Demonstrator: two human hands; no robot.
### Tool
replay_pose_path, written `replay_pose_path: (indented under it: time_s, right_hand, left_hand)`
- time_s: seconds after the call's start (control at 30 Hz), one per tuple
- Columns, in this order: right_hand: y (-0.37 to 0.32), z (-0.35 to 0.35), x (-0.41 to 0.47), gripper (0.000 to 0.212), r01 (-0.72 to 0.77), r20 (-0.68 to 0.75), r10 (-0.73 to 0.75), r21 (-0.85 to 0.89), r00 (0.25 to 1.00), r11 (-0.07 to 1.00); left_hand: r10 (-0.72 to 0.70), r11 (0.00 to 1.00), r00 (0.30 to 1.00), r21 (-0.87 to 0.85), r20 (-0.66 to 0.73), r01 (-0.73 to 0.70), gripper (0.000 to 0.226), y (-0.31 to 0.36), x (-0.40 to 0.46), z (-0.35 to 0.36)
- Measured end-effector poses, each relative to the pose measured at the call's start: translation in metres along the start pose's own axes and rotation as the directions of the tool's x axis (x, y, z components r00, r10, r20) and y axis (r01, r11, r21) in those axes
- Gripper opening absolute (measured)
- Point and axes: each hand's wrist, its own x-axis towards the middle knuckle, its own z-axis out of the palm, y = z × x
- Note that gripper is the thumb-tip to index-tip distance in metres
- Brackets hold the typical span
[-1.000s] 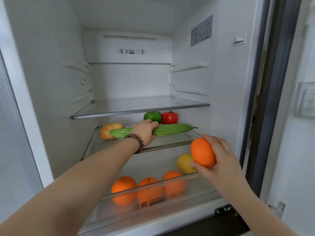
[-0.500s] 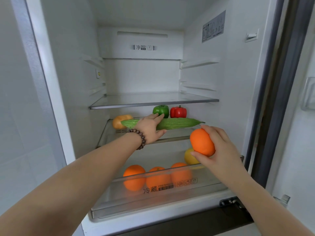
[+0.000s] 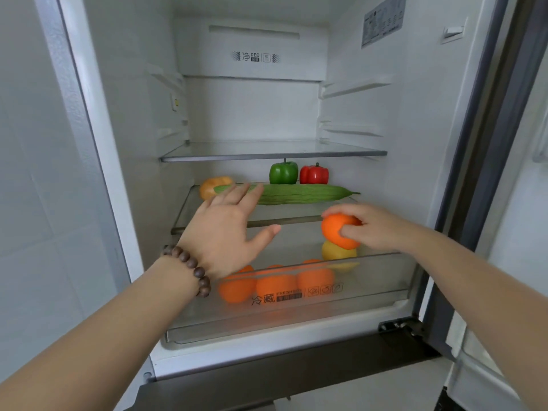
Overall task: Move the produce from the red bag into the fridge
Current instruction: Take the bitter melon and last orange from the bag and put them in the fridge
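My left hand (image 3: 225,229) has released the long ridged green gourd (image 3: 299,194), now lying on the glass shelf (image 3: 296,216); fingers spread, empty. My right hand (image 3: 373,229) grips the round orange fruit (image 3: 333,232) just below that shelf, above the clear crisper drawer (image 3: 370,280)

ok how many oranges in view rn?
4. One held in the right hand above the drawer: held orange. Three inside the clear drawer: left, middle, right. The left hand may hide more.
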Motion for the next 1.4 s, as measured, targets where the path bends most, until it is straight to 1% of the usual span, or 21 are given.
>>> replay_pose_path:
  time_s: [0.07, 0.13, 0.2, 0.27, 0.37, 0.43, 0.5, 0.63, 0.77, 0.83, 0.9, 0.97, 1.0, 1.07, 1.13, 1.23, 1.3, 1.4]
  right_hand:
    - [0.006, -0.009, 0.005, 0.044, -0.04, 0.155, 0.043, -0.025, 0.987, 0.999]
    - [0.011, -0.013, 0.01, 0.044, -0.069, 0.271, 0.076, -0.038, 0.959, 0.997]
    - [0.013, -0.011, 0.018, 0.049, -0.067, 0.382, 0.113, -0.132, 0.917, 0.989]
    - [0.012, -0.007, 0.027, 0.055, -0.04, 0.484, 0.165, -0.258, 0.859, 0.965]
    - [0.009, 0.003, 0.037, 0.06, 0.034, 0.584, 0.224, -0.397, 0.78, 0.917]
    - [0.009, 0.011, 0.04, 0.064, 0.097, 0.608, 0.244, -0.472, 0.756, 0.876]
    - [0.011, 0.017, 0.04, 0.068, 0.12, 0.609, 0.258, -0.509, 0.751, 0.853]
    - [0.017, 0.021, 0.037, 0.07, 0.085, 0.606, 0.25, -0.469, 0.756, 0.879]
    - [0.022, 0.018, 0.033, 0.066, 0.073, 0.583, 0.209, -0.422, 0.785, 0.904]
    - [0.025, 0.015, 0.03, 0.06, 0.042, 0.533, 0.18, -0.378, 0.827, 0.925]
    - [0.026, 0.009, 0.025, 0.053, -0.031, 0.415, 0.151, -0.282, 0.897, 0.959]
    - [0.022, 0.001, 0.019, 0.047, -0.09, 0.265, 0.127, -0.147, 0.956, 0.985]
    - [0.018, -0.002, 0.015, 0.044, -0.093, 0.179, 0.111, -0.108, 0.977, 0.99]
    - [0.007, -0.005, 0.007, 0.041, -0.058, -0.035, 0.055, -0.092, 0.998, 0.994]
    - [-0.008, -0.002, -0.006, 0.044, -0.02, -0.223, 0.006, -0.062, 0.975, 0.998]
    - [-0.029, 0.016, -0.033, 0.059, 0.028, -0.373, -0.013, 0.034, 0.928, 0.999]
    - [-0.038, 0.037, -0.052, 0.073, 0.008, -0.462, -0.003, 0.01, 0.887, 1.0]
    - [-0.043, 0.074, -0.079, 0.089, -0.084, -0.601, 0.014, -0.089, 0.799, 0.992]
  left_hand:
    - [-0.03, 0.999, 0.999, 0.028, -0.015, 0.03, 0.08, 0.004, -0.012, 0.005]
    - [-0.048, 0.998, 0.999, 0.046, -0.019, 0.049, 0.08, 0.008, -0.019, 0.014]
    - [-0.066, 0.996, 0.998, 0.065, -0.011, 0.067, 0.082, 0.009, -0.024, 0.023]
    - [-0.086, 0.993, 0.996, 0.084, -0.001, 0.086, 0.085, 0.009, -0.029, 0.032]
    - [-0.109, 0.989, 0.994, 0.106, -0.001, 0.108, 0.088, 0.006, -0.035, 0.041]
    - [-0.122, 0.987, 0.992, 0.101, -0.01, 0.123, 0.088, 0.005, -0.035, 0.043]
    - [-0.13, 0.986, 0.991, 0.101, -0.015, 0.13, 0.086, 0.005, -0.035, 0.045]
    - [-0.138, 0.984, 0.99, 0.113, -0.021, 0.14, 0.082, 0.006, -0.035, 0.048]
    - [-0.137, 0.982, 0.99, 0.127, -0.027, 0.14, 0.08, 0.006, -0.034, 0.05]
    - [-0.138, 0.982, 0.99, 0.122, -0.037, 0.142, 0.08, 0.006, -0.034, 0.051]
    - [-0.14, 0.982, 0.989, 0.118, -0.044, 0.145, 0.081, 0.006, -0.034, 0.051]
    - [-0.14, 0.983, 0.989, 0.115, -0.052, 0.145, 0.083, 0.006, -0.034, 0.052]
    - [-0.139, 0.983, 0.989, 0.109, -0.053, 0.144, 0.083, 0.006, -0.033, 0.051]
    - [-0.136, 0.985, 0.989, 0.1, -0.052, 0.141, 0.081, 0.006, -0.033, 0.05]
    - [-0.139, 0.984, 0.987, 0.103, -0.078, 0.147, 0.079, 0.008, -0.034, 0.046]
    - [-0.172, 0.978, 0.971, 0.09, -0.168, 0.189, 0.077, 0.015, -0.038, 0.04]
    - [-0.189, 0.974, 0.958, 0.083, -0.215, 0.21, 0.075, 0.021, -0.045, 0.041]
    - [-0.214, 0.964, 0.93, 0.086, -0.299, 0.25, 0.079, 0.031, -0.059, 0.051]
